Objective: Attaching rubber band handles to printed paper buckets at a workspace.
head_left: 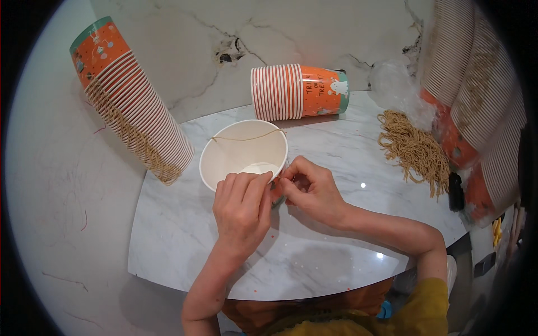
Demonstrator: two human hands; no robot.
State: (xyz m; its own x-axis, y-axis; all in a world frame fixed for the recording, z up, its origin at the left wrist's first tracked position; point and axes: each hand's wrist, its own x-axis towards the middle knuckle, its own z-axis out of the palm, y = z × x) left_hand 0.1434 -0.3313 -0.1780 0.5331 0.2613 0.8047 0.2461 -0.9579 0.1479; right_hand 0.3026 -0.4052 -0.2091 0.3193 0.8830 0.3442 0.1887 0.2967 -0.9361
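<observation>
A white-lined paper bucket (224,162) with an orange and green outside tilts on the table, its mouth toward me. Across its opening runs a thin tan cord (252,138), meeting the rim on both sides. My left hand (241,204) is closed over the near rim, fingers over the edge, gripping the bucket. Beside the bucket's right wall, my right hand (314,190) is pinched, thumb against forefinger. Whatever lies between those fingertips is too small and covered to make out.
A tall leaning stack of nested buckets (131,103) with cords along it stands left. Another stack (297,92) lies at the back. Right are a heap of tan cords (414,145), a black object (456,191) and plastic-wrapped bucket stacks (471,84). The marble tabletop (174,235) has a curved near edge.
</observation>
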